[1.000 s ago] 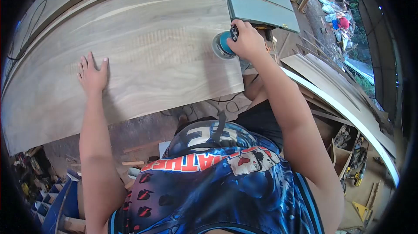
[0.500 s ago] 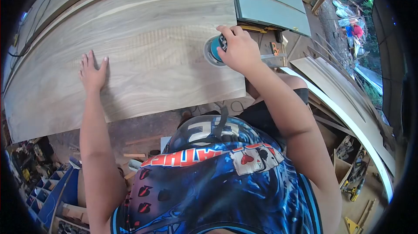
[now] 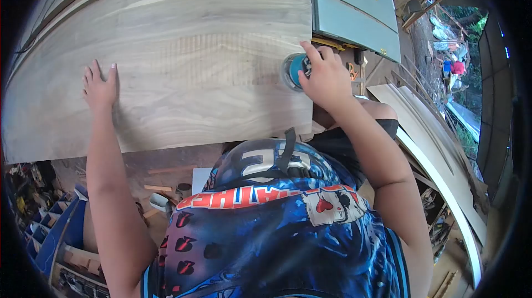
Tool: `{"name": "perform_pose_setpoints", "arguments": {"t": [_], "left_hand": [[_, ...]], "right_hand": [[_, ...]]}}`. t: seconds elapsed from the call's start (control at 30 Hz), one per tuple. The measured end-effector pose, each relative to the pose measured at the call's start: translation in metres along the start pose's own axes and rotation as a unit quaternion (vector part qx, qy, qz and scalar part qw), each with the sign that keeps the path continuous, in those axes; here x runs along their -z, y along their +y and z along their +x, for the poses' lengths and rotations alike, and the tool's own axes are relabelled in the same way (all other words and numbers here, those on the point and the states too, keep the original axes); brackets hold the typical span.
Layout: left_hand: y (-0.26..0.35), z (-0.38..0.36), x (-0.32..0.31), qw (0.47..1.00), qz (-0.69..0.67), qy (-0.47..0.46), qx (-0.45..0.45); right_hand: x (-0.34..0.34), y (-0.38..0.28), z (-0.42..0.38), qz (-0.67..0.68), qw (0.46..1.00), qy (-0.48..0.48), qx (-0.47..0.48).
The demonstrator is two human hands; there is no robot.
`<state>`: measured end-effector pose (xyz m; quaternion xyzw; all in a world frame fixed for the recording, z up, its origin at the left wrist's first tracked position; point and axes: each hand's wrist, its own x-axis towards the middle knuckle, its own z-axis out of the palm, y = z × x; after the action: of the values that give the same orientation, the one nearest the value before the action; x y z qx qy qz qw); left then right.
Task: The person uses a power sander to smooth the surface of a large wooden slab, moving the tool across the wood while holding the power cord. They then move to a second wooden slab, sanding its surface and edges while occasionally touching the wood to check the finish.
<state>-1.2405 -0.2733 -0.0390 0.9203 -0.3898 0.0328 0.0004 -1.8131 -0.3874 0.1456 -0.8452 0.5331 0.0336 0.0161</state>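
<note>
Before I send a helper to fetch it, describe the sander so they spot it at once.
Start at the big pale wooden panel across the bench. At its right edge, beside the grey-green table saw, the right hand grips the sander. It is the only round teal tool on the wood.

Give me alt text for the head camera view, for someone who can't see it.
Seen from above, a person's right hand grips a teal round sander at the right edge of a large wooden panel, while the left hand presses flat on the panel's left side. A grey-green table saw stands just beyond the panel.
</note>
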Motion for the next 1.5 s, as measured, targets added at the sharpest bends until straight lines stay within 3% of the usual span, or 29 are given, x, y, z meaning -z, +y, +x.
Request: {"name": "perform_pose_setpoints", "arguments": {"t": [0.17,0.33,0.43,0.63,0.83,1.0,1.2,1.5], "left_hand": [[0.002,0.001,0.004,1.0,-0.013,0.001,0.002],[-0.004,0.0,0.004,1.0,-0.019,0.01,-0.003],[-0.004,0.002,0.001,1.0,-0.017,0.013,-0.008],[-0.004,0.001,-0.002,1.0,-0.016,0.014,-0.008],[-0.003,0.001,-0.001,1.0,-0.008,0.018,-0.006],[-0.002,0.002,-0.001,1.0,-0.02,0.013,-0.005],[0.002,-0.001,0.004,1.0,-0.016,0.008,-0.001],[0.0,0.0,0.001,0.999,-0.04,0.017,-0.006]], "right_hand": [[0.007,0.017,0.005,-0.014,1.0,-0.015,-0.004],[0.002,-0.009,0.001,0.015,0.999,-0.016,0.038],[-0.007,0.001,0.006,0.023,0.999,0.02,0.043],[-0.003,0.019,0.013,0.0,1.0,0.022,0.002],[-0.008,-0.015,0.021,0.053,0.997,0.022,0.048],[-0.012,0.001,0.062,0.033,0.997,0.067,-0.015],[-0.013,-0.017,0.023,0.07,0.994,0.074,0.043],[-0.011,-0.017,0.053,0.054,0.996,0.072,-0.01]]}}
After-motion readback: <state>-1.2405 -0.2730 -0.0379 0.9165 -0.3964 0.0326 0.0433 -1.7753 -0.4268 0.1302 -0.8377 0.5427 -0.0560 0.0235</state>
